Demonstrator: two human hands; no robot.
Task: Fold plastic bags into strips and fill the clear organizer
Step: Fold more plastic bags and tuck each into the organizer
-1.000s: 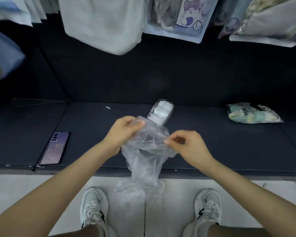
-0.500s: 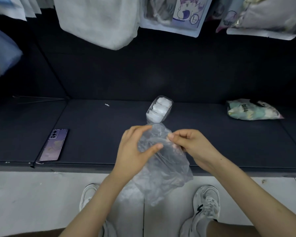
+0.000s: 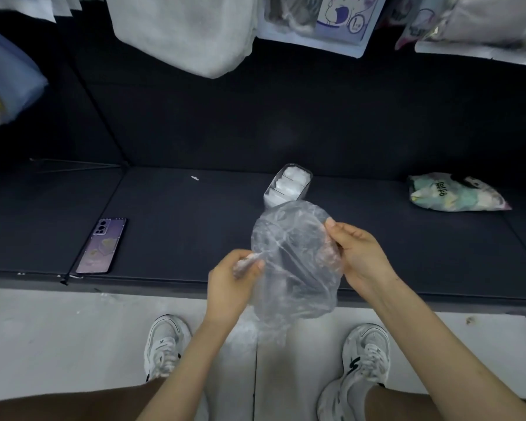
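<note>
**Q:** What have your hands got?

**A:** My left hand [image 3: 231, 284] has its fingers curled, pinching a gathered bit of the clear bag [image 3: 295, 268] at the bag's 9 o'clock edge. My right hand [image 3: 359, 256] grips the 3 o'clock edge, thumb on my side and fingers behind the film, where they show through blurred. Both are clamped on the one bag, apart from each other.

**Q:** And the bag itself?

**A:** It is puffed out and crumpled, not flat. I hold it in the air over the front edge of the dark shelf [image 3: 195, 232]. Its lower end hangs down at 6 o'clock, above the floor [image 3: 58, 335] between my shoes [image 3: 164, 344].

**Q:** Where is the organizer?

**A:** At 12 o'clock from the bag, standing on the shelf: the clear, narrow organizer [image 3: 303, 189]. A row of white folded strips [image 3: 292, 180] sits inside. Its near end is hidden behind the bag's top, so I cannot count them.

**Q:** Anything else on the shelf?

**A:** A purple phone [image 3: 102, 246] lies flat at 9 o'clock, well apart from my hands. A printed packet [image 3: 456, 192] lies at 2 o'clock.
</note>
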